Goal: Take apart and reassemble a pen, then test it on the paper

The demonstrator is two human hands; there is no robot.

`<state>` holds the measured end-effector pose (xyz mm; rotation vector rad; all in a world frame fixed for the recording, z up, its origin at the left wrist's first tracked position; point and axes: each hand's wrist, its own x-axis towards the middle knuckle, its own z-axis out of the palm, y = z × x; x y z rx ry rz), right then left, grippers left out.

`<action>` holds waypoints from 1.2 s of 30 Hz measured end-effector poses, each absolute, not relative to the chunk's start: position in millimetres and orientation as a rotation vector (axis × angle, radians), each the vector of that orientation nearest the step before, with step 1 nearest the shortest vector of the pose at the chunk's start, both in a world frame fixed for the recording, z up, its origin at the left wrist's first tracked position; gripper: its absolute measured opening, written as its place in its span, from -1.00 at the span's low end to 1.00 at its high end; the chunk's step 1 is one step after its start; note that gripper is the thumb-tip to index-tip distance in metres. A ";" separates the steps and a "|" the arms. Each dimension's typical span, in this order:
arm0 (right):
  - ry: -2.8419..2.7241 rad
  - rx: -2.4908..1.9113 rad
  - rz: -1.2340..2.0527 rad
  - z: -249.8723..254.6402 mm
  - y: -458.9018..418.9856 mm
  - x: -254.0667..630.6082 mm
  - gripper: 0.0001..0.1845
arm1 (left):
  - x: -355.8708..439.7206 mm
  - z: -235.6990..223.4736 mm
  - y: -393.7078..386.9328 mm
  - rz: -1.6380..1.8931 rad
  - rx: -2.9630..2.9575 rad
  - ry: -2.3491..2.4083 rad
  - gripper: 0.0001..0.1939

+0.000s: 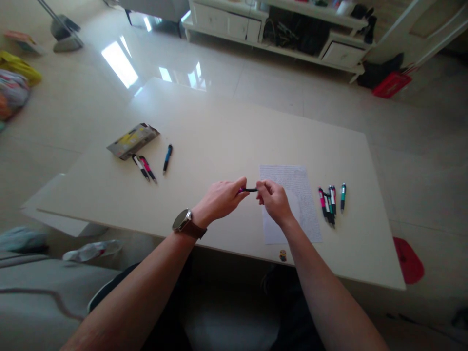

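Observation:
Both my hands meet over the table at a dark pen (250,189) with a bit of pink at its left end. My left hand (224,197), with a watch on its wrist, is closed around the pink end. The fingers of my right hand (272,197) pinch the other end, and the tip is hidden in them. Under my right hand and forearm lies a sheet of paper (305,209) covered in writing. Several pens (327,202) in pink, white and green lie in a group to the right, with a teal pen (342,197) beside them.
On the left of the white table (226,136) lies a grey and yellow pen box (133,141). Near it are a white pen (140,167), a pink pen (148,169) and a blue pen (167,159). A small sticker (282,255) is at the front edge.

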<state>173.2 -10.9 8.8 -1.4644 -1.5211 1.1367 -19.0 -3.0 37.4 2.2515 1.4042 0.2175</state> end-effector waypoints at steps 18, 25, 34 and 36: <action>-1.664 -1.609 0.908 14.3 -21.5 176.4 -0.45 | -27.1 29.2 0.8 0.545 2.051 1.322 -0.69; -2.214 -1.444 0.490 7.1 -25.8 177.7 -0.84 | -22.6 11.1 7.2 0.455 2.185 1.276 -0.76; -2.216 -1.815 0.493 7.4 -19.8 197.6 -0.87 | -13.0 0.9 9.4 0.590 2.048 1.257 -0.34; -2.167 -1.879 0.475 8.2 -19.6 205.3 -0.84 | -16.6 -1.1 10.9 0.629 2.029 1.274 -0.24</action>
